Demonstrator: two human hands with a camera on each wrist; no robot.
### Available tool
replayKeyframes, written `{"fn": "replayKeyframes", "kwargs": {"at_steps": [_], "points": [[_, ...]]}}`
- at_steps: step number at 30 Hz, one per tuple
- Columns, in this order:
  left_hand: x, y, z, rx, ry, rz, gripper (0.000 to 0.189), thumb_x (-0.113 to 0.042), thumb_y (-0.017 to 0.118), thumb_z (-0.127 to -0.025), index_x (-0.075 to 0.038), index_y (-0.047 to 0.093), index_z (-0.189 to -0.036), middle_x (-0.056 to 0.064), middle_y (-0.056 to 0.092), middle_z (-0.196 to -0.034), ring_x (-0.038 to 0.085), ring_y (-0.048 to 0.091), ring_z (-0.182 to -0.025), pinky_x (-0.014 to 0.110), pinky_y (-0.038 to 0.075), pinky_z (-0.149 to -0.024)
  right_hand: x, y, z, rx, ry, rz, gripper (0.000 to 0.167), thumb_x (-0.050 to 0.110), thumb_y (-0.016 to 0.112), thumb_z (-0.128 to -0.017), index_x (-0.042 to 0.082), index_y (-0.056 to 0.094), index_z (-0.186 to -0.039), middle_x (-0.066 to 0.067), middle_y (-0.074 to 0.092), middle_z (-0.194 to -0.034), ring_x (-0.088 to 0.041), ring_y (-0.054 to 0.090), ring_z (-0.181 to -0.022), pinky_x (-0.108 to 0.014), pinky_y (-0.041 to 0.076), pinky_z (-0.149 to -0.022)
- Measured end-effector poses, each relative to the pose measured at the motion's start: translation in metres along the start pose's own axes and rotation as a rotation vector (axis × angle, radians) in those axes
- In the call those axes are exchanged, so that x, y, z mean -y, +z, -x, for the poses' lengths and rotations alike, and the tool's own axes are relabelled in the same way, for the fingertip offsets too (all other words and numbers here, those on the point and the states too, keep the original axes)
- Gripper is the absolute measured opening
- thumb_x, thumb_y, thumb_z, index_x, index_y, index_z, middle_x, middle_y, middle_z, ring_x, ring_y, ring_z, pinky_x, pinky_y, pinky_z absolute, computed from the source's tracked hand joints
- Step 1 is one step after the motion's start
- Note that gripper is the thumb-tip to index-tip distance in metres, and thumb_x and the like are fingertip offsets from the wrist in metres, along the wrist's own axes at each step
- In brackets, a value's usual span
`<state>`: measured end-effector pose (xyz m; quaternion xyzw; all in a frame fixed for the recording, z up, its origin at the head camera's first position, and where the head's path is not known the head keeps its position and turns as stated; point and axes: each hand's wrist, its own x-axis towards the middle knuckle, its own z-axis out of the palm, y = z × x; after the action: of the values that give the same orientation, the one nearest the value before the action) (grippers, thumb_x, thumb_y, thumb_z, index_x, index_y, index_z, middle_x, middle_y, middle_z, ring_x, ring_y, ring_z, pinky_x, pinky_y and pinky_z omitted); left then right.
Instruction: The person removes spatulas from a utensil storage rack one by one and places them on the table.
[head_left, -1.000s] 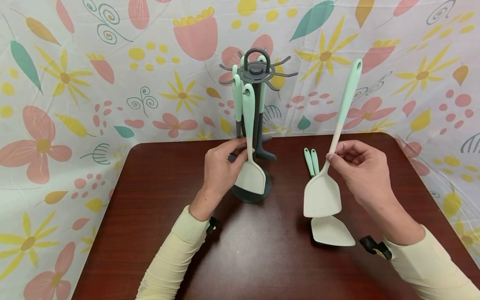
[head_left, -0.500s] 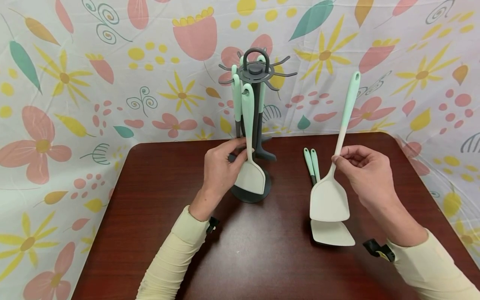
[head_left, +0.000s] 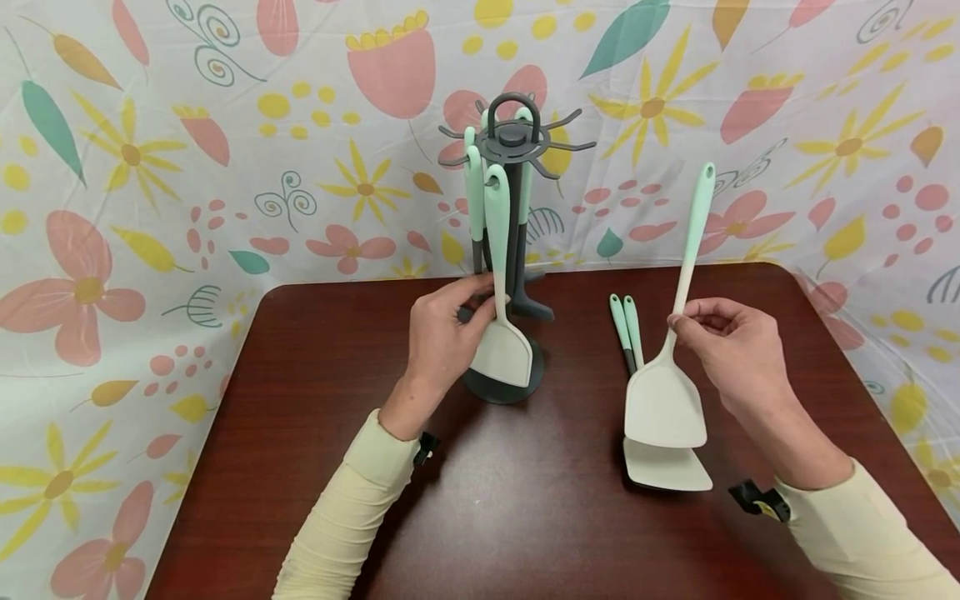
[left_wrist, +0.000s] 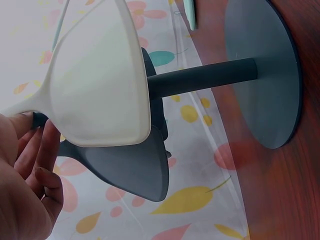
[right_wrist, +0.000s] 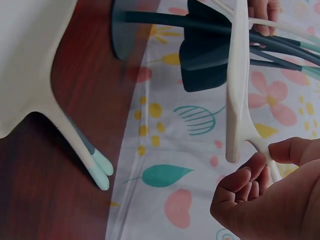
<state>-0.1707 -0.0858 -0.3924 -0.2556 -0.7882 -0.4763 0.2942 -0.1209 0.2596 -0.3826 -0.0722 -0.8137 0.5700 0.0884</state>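
My left hand (head_left: pixel 444 337) pinches the thin neck of a cream turner (head_left: pixel 504 357), whose mint handle hangs from a hook of the dark grey utensil stand (head_left: pixel 514 143). In the left wrist view, a dark grey turner (left_wrist: pixel 135 167) shows behind the cream blade. My right hand (head_left: pixel 738 354) pinches the neck of another cream turner (head_left: pixel 666 406), blade down and mint handle up. The right wrist view catches this held turner (right_wrist: pixel 237 100) edge-on. Beneath it on the table lies a further cream turner (head_left: pixel 670 471), partly hidden, with a dark edge below its blade.
Two mint handles (head_left: pixel 632 321) lie side by side on the dark wood table (head_left: pixel 337 350). Several mint-handled utensils hang on the stand, above its round base (left_wrist: pixel 272 110). A floral cloth (head_left: pixel 187 233) hangs behind the table.
My right hand has shifted slightly right and down with its turner, which now overlaps more of the lying one. The left hand stays in place on the hanging turner.
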Motion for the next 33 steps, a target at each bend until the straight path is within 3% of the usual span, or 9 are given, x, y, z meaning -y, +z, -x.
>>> {"fn": "replayKeyframes", "kwargs": {"at_steps": [7,19,33], "points": [[0.001,0.001,0.0,0.0,-0.001,0.007,0.022,-0.02,0.082,-0.096,-0.016,0.082,-0.117,-0.001,0.081,-0.104,0.009,0.074,-0.08,0.027,0.059,-0.071,-0.012,-0.003,-0.001,0.013,0.038,0.081,0.027,0.023,0.075,-0.101,-0.002,0.07,-0.11,0.013,0.07,-0.081,-0.001,0.058,-0.069,-0.017,0.045,-0.054],[-0.002,0.0,0.0,0.007,-0.016,0.004,0.021,-0.022,0.082,-0.096,-0.017,0.082,-0.117,-0.003,0.081,-0.106,0.007,0.074,-0.082,0.024,0.058,-0.073,-0.029,-0.001,0.0,0.053,0.076,0.16,0.032,0.028,0.072,-0.102,-0.002,0.07,-0.113,0.012,0.072,-0.08,-0.003,0.063,-0.073,-0.018,0.055,-0.064],[0.0,0.001,0.0,0.002,-0.023,0.005,0.021,-0.021,0.082,-0.097,-0.016,0.083,-0.117,-0.001,0.081,-0.105,0.008,0.074,-0.081,0.027,0.059,-0.072,-0.041,-0.001,0.001,0.118,0.154,0.217,0.038,0.031,0.07,-0.104,-0.004,0.07,-0.117,0.006,0.072,-0.078,-0.01,0.065,-0.072,-0.024,0.056,-0.064]]}}
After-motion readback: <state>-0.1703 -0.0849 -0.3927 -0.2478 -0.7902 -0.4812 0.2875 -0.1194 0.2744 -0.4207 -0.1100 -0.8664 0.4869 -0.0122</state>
